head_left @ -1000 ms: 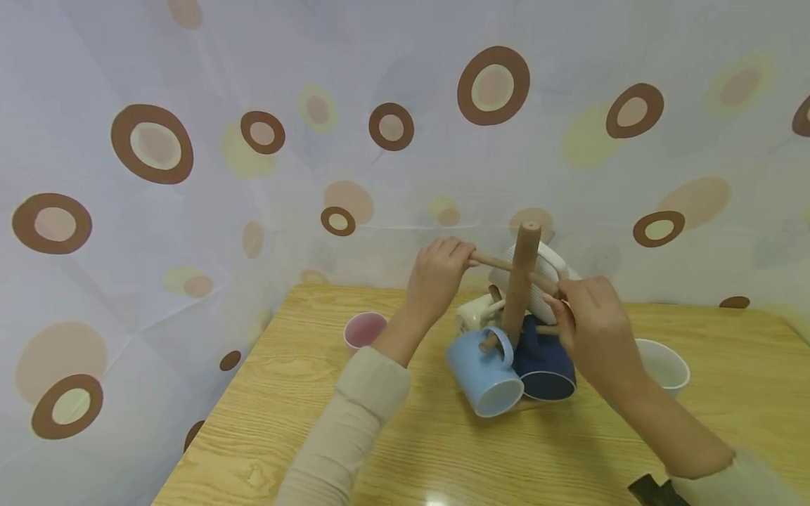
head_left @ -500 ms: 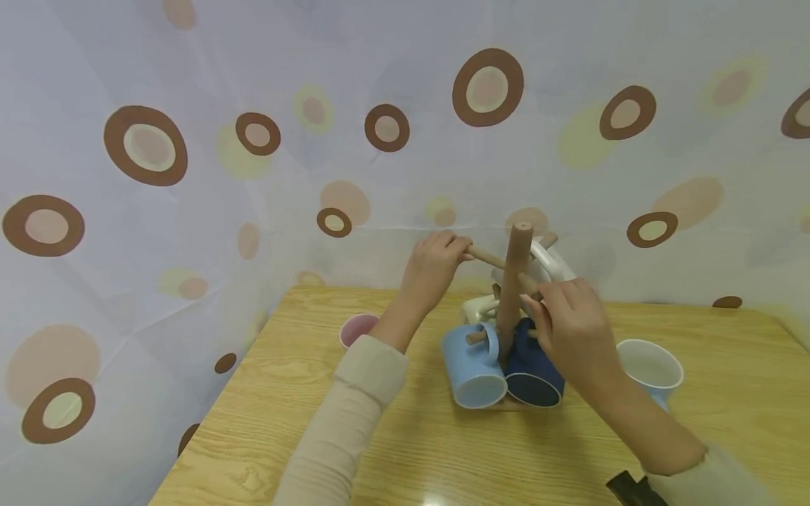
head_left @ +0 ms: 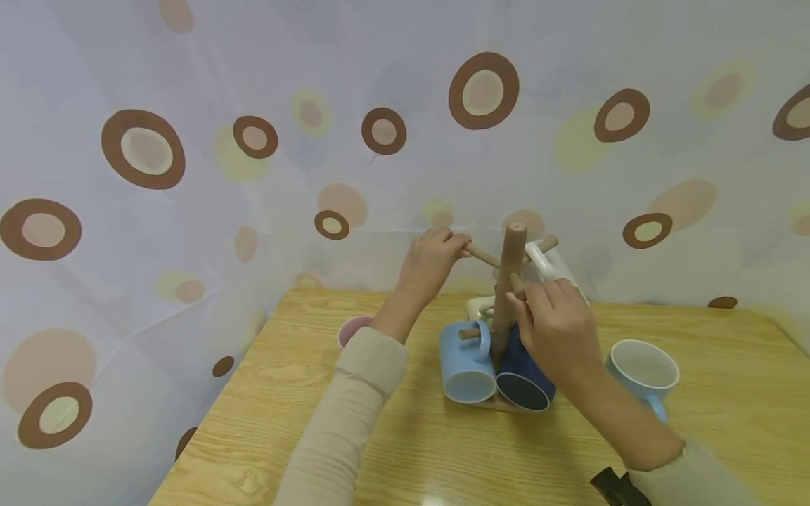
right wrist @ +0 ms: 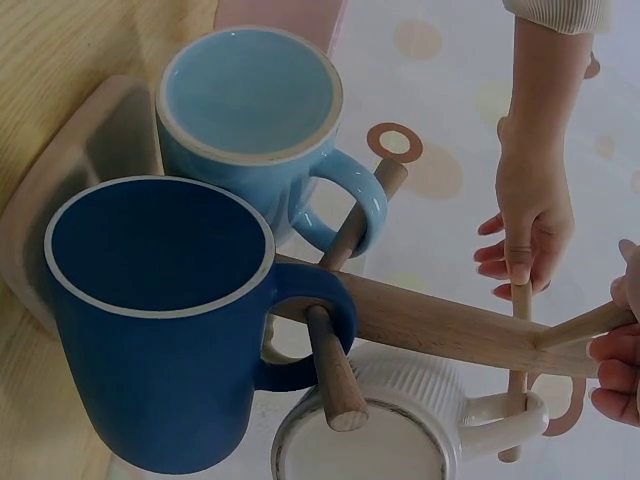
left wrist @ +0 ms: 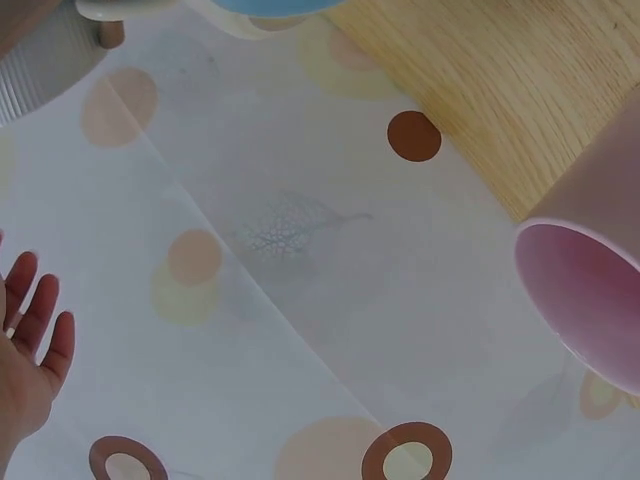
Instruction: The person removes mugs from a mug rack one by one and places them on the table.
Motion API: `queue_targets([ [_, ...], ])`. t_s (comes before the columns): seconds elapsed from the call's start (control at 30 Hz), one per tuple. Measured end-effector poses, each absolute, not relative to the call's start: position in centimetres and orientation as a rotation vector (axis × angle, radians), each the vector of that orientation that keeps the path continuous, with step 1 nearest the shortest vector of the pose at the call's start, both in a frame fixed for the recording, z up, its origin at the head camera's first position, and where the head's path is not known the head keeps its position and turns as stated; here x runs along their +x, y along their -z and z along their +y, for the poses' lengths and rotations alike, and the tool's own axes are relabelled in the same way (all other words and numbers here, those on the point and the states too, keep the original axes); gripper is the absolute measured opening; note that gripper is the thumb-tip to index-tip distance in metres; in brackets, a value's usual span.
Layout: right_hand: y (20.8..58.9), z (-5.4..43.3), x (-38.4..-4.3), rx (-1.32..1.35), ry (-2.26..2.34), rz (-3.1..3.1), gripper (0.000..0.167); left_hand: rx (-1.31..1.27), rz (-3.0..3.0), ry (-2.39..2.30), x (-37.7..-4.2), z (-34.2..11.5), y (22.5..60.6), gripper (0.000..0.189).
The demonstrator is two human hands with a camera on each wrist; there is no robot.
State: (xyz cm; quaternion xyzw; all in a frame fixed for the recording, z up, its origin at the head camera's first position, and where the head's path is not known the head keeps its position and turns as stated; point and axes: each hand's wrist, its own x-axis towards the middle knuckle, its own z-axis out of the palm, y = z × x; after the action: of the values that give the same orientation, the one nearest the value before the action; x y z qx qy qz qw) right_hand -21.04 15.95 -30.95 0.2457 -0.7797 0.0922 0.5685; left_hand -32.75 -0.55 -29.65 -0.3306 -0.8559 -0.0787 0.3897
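Note:
A wooden mug tree (head_left: 510, 277) stands on the table with mugs hanging from its pegs. My left hand (head_left: 432, 266) pinches the end of an upper left peg (head_left: 482, 254). On the near side, my right hand (head_left: 562, 329) grips another upper peg (right wrist: 585, 325), fingertips curled round its end. A light blue mug (head_left: 457, 350) and a dark blue mug (right wrist: 150, 370) hang by their handles from the lower pegs, mouths tilted down. Behind hangs a white ribbed mug (right wrist: 375, 430) on an upper peg; a cream mug (head_left: 476, 307) lower down is mostly hidden.
A pink cup (head_left: 351, 327) stands left of the tree, partly behind my left forearm. Right of my right hand is a light blue mug (head_left: 640, 369), upright, white inside. A spotted cloth (head_left: 405, 176) backs the wooden table (head_left: 304, 393).
The mug tree has turned, its front mugs swinging left and a rear peg coming into sight. My right hand has moved left with its peg; my left hand keeps its hold, barely shifted.

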Motion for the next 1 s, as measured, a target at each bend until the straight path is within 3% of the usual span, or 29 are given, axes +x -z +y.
queue_targets([
  [0.33, 31.0, 16.6, -21.1, 0.613, -0.292, -1.877, 0.050, -0.767, -2.174, 0.118, -32.3, -0.5, 29.8, 0.024],
  [0.53, 31.3, 18.5, -21.2, 0.595, -0.565, -1.914, 0.059, -0.704, -2.117, 0.108, -32.0, -0.2, 30.3, 0.024],
  [0.73, 31.6, 21.3, -22.1, 0.385, -0.913, -1.939, 0.021, -0.675, -2.117, 0.151, -31.8, -0.1, 30.5, 0.027],
  [1.0, 31.8, 23.8, -23.1, 0.109, -1.172, -2.381, 0.047, -0.637, -2.135, 0.167, -31.2, 0.4, 30.7, 0.033],
])
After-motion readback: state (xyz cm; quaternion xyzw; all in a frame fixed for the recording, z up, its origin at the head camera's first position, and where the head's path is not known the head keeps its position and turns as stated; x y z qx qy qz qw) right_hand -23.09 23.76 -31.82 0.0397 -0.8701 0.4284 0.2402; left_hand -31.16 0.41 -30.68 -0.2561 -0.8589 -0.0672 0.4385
